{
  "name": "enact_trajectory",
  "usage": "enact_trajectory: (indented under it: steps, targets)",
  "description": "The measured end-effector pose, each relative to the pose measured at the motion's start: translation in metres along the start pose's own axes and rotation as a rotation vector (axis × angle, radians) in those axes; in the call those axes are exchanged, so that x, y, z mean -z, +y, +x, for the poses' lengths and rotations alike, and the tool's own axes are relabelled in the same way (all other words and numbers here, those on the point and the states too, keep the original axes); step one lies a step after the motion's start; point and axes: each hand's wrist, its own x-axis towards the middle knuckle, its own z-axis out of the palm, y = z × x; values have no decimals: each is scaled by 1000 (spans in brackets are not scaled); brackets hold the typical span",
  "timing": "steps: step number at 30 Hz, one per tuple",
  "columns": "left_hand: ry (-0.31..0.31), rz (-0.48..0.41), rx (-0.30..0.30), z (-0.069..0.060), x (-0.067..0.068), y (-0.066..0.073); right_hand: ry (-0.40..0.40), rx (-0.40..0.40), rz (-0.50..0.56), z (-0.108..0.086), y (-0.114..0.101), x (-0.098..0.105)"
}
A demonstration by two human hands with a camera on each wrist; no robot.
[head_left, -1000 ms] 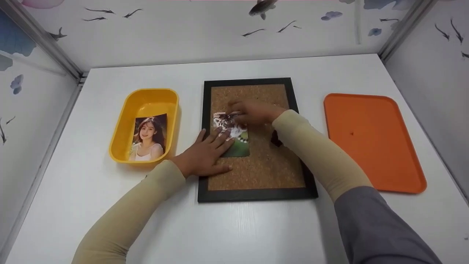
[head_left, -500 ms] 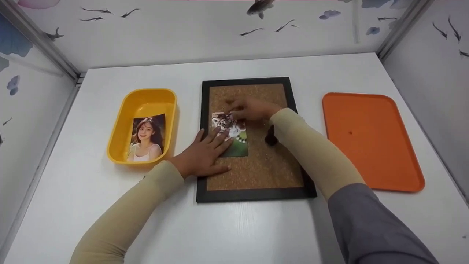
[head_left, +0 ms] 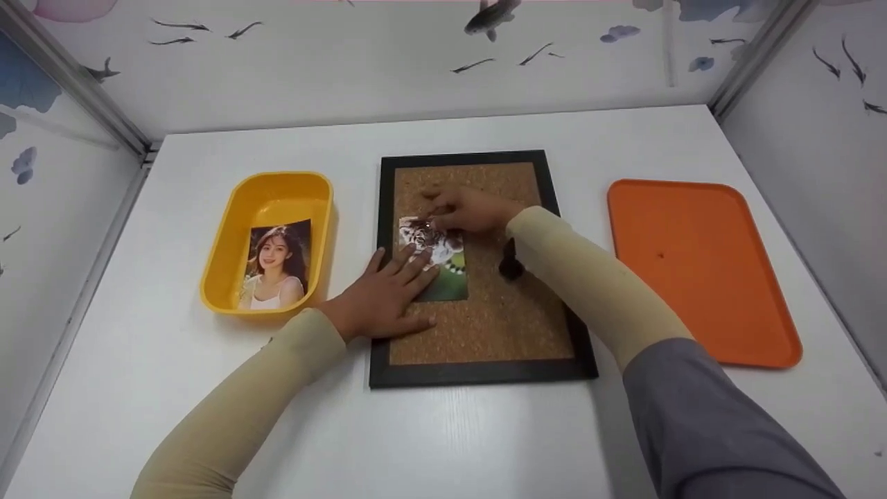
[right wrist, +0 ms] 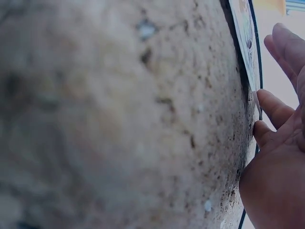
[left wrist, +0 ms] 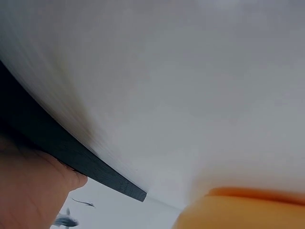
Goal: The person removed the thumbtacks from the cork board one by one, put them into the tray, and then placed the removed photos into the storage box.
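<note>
A tiger photo lies on the cork of a black-framed corkboard. My left hand rests flat with spread fingers across the photo's lower left and the board's left edge. At the photo's top edge is my right hand, its fingers bent and the thumb near the tiger's head. A tiny bright spot shows by those fingertips; what it is cannot be made out. In the right wrist view, fingers touch the photo's edge against the cork. The left wrist view shows part of the left hand beside the black frame.
Left of the board stands a yellow tub holding a portrait photo. An orange tray lies to the right. A small dark object sits beneath the right wrist. Patterned panels enclose the white table.
The right hand has shifted slightly at the photo's top edge, its fingers bending a little differently. The left hand stays on the photo. The head view drifts slightly.
</note>
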Motion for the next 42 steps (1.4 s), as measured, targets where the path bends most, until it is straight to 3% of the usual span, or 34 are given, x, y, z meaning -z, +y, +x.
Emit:
enact_trajectory:
  steps: [5,9,16,20,30,36,42]
  targets:
    - [6,1,-2,2,-1,1,-25,-4,15,-2,2,3]
    - [2,3,5,1,-2,0,-35,3,-33,-1,1,2]
    - [9,-1,10,-2,1,-1,23,17,-177,4,-5,-2]
    - [14,4,15,-2,1,-2,54,18,-195,5,-9,-4]
    - [-11,-2,25,0,-2,1,27,29,-231,3,-4,-7]
    - [7,8,17,0,-2,-1,26,58,-356,5,-5,-8]
    - [-1,13,20,1,-3,0,4,49,-397,5,-4,-9]
